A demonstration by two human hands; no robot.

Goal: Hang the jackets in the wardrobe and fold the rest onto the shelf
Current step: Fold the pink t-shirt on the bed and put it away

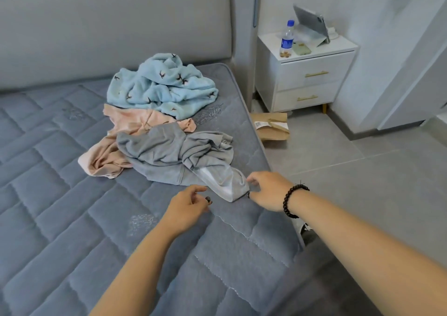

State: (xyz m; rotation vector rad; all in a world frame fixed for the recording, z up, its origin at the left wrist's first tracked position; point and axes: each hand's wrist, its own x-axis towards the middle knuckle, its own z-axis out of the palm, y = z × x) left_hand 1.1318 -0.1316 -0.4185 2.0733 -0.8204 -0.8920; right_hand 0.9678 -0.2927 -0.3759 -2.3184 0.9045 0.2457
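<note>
fluffy blue fleece garment (162, 85) on matt quilted mattress (60, 170).

Bare mattress (60, 194) lies open to the left of the left hand (187, 209) and beneath both forearms. Directly ahead of both hands, the grey garment (179, 156) blocks the way, with the pink garment (113, 156) and blue blanket (162, 85) beyond. Right of the right hand (268, 192), open floor (362, 175); farther off stand a paper bag (273, 126) and nightstand (307, 73).

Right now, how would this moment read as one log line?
stage: reaching | left hand: open, near hem | right hand: touching grey garment | pile: on mattress
</note>
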